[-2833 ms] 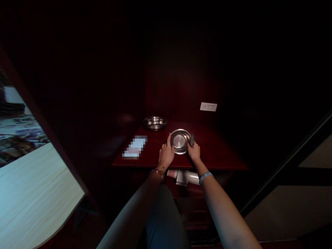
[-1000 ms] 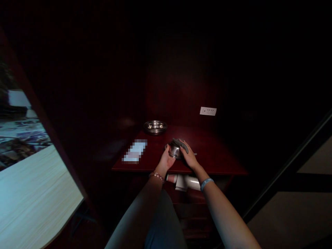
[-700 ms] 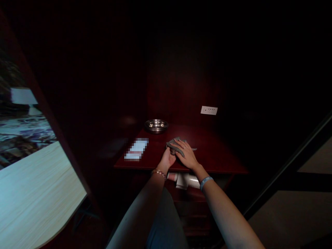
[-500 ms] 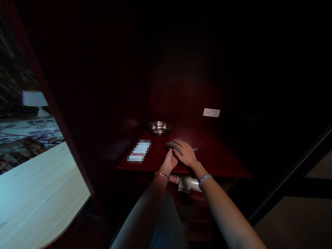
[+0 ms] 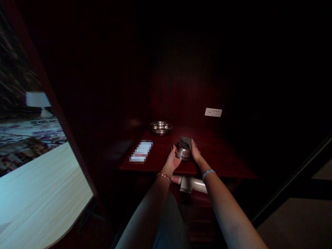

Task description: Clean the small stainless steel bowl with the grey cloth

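Observation:
Between my hands a shiny metal bowl (image 5: 183, 154) is turned bottom up, low over the dark red shelf (image 5: 220, 162). My left hand (image 5: 173, 160) grips the bowl's left side, its thumb on the outer wall. On the other side my right hand (image 5: 195, 152) is closed on a grey cloth (image 5: 186, 140), pressing it against the bowl's wall. Part of the cloth shows behind the bowl; the rest is hidden by bowl and fingers. Farther back on the shelf stand stacked metal bowls (image 5: 160, 128), right side up.
A blurred-out white paper-like item (image 5: 141, 151) lies left on the shelf. Below the shelf is a whitish roll (image 5: 198, 185). A white socket plate (image 5: 213, 112) is on the back wall. At left are a light wood tabletop (image 5: 44, 193) and a lamp (image 5: 38, 99).
The bowl has tipped so that its underside now shows. My right hand has slid from over the cloth to the bowl's right side. The view has shifted slightly.

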### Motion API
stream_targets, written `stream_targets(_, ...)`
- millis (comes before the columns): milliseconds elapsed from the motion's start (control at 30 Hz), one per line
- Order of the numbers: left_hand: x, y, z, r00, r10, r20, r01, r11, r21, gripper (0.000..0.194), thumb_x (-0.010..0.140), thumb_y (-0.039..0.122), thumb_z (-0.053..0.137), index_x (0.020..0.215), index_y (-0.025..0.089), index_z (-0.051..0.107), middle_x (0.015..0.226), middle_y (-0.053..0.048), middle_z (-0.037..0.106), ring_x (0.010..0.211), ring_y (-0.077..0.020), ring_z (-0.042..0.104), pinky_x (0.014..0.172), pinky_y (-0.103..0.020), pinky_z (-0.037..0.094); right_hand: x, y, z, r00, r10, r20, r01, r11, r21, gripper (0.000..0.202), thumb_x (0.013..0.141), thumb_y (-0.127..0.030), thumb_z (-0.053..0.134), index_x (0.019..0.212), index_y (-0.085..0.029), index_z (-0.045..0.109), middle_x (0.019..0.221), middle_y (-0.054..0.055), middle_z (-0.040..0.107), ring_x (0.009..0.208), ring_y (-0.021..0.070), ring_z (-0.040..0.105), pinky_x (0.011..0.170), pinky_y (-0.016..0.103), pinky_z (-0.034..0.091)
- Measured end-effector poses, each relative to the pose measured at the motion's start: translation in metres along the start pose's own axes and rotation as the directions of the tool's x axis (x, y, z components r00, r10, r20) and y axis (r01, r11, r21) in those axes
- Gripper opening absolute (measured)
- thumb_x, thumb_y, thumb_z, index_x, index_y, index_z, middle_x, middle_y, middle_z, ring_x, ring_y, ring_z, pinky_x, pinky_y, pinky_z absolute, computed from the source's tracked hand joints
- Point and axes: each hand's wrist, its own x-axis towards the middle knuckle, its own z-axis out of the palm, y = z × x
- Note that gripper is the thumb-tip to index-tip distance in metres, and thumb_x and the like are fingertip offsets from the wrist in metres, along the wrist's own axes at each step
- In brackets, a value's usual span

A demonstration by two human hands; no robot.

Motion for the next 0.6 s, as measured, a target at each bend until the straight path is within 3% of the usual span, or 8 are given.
stream_targets(100, -0.0002, 0.0003, 0.0013, 0.999, -0.032, -0.032, 0.032, 0.999, 0.002, 0.029, 0.091, 0.038, 0.055, 0.107, 0.015, 0.063, 0.104, -0.011, 0.072, 0.094, -0.0204, 0.069, 0.091, -0.038, 0.053, -0.0054, 0.0071, -0.0087, 0.995, 0.074, -0.066, -0.085, 0.981, -0.174, 0.052, 0.082, -0.064, 0.053, 0.084, -0.017, 0.074, 0.087, 0.011, 0.074, 0.118, 0.0286, 0.058, 0.111, 0.046, 0.031)
stream_targets(200, -0.0007, 0.0002, 0.0028, 0.997, -0.035, -0.065, 0.035, 0.999, -0.003, 0.027, 0.092, 0.036, 0.053, 0.106, 0.015, 0.063, 0.102, -0.010, 0.073, 0.094, -0.0204, 0.069, 0.091, -0.038, 0.053, -0.0065, 0.0075, -0.0100, 0.993, 0.028, -0.112, -0.057, 0.962, -0.266, 0.050, 0.082, -0.064, 0.053, 0.079, -0.019, 0.074, 0.087, 0.012, 0.074, 0.119, 0.0291, 0.058, 0.112, 0.046, 0.029)
stream_targets(367, -0.0037, 0.0005, 0.0044, 0.999, -0.003, -0.033, 0.004, 1.000, 0.014, 0.029, 0.093, 0.037, 0.051, 0.110, 0.016, 0.062, 0.103, -0.010, 0.073, 0.094, -0.0198, 0.069, 0.093, -0.038, 0.052, -0.0080, 0.0049, -0.0084, 0.995, -0.005, -0.098, -0.020, 0.967, -0.254, 0.048, 0.081, -0.064, 0.053, 0.075, -0.022, 0.073, 0.080, 0.010, 0.074, 0.115, 0.0295, 0.060, 0.113, 0.046, 0.028)
stream_targets(600, -0.0075, 0.0015, 0.0060, 0.999, -0.007, -0.041, 0.007, 1.000, -0.005, 0.027, 0.092, 0.036, 0.053, 0.106, 0.015, 0.063, 0.103, -0.010, 0.073, 0.096, -0.0205, 0.069, 0.094, -0.038, 0.052, -0.0111, 0.0021, -0.0091, 0.996, 0.016, -0.089, -0.034, 0.979, -0.200, 0.046, 0.081, -0.062, 0.055, 0.079, -0.020, 0.074, 0.086, 0.011, 0.074, 0.113, 0.0299, 0.061, 0.110, 0.045, 0.033)
